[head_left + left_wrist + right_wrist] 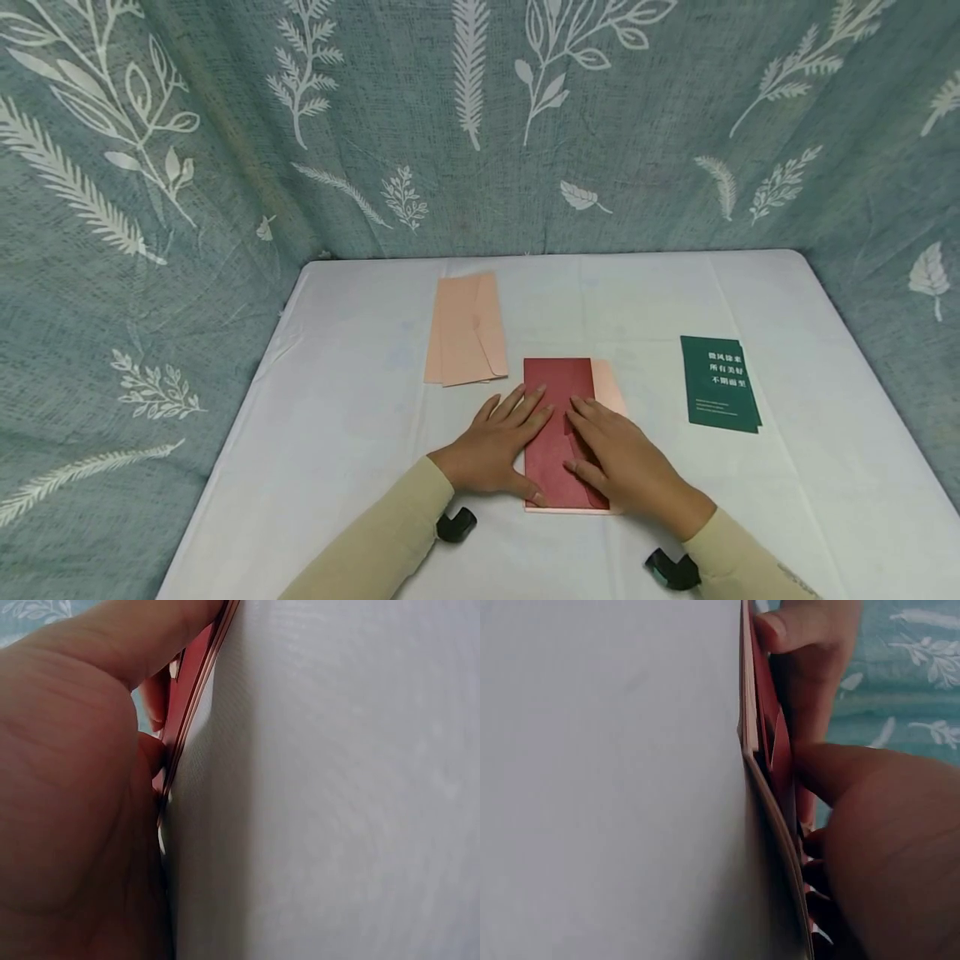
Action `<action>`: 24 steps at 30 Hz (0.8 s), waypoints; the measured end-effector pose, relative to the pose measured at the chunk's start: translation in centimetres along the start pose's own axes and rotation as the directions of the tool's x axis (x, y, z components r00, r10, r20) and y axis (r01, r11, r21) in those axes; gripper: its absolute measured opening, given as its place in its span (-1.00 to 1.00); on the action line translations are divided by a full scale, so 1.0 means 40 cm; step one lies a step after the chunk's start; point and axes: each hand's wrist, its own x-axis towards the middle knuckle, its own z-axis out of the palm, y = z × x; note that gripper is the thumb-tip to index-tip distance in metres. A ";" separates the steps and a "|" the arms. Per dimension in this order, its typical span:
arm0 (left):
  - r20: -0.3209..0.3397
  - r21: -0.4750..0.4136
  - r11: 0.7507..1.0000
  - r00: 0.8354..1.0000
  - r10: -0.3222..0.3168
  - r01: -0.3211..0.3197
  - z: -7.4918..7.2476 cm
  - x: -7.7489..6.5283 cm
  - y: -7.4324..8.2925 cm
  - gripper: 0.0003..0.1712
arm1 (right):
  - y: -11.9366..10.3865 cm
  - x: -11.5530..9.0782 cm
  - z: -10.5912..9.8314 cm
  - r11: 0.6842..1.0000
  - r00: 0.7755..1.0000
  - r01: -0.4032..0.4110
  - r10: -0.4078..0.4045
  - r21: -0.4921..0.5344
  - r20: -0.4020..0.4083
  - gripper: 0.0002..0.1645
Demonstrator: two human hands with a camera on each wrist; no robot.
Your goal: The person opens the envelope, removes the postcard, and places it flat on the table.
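A dark red envelope (557,375) lies on the white table in front of me, on top of a pale pink envelope (609,385) that sticks out along its right side. My left hand (491,454) rests spread on the red envelope's left edge, thumb near the bottom corner. With its fingers extended, my right hand (630,462) presses on the flap (581,471) at the right side. From the right wrist view, the flap (780,746) stands slightly up under the thumb, above layered pink paper (748,697).
Pink envelopes (459,329) overlap at the back left of the table. Dark green cards (711,400) with white lettering lie at the right. A leaf-patterned blue-green curtain (420,100) hangs around the table. Black camera mounts (456,525) sit at both wrists.
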 end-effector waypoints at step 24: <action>-0.002 0.000 1.000 1.000 0.001 -0.001 -0.005 -0.001 0.001 0.48 | -0.001 -0.006 0.002 0.999 1.000 -0.019 0.019 0.025 0.007 -0.04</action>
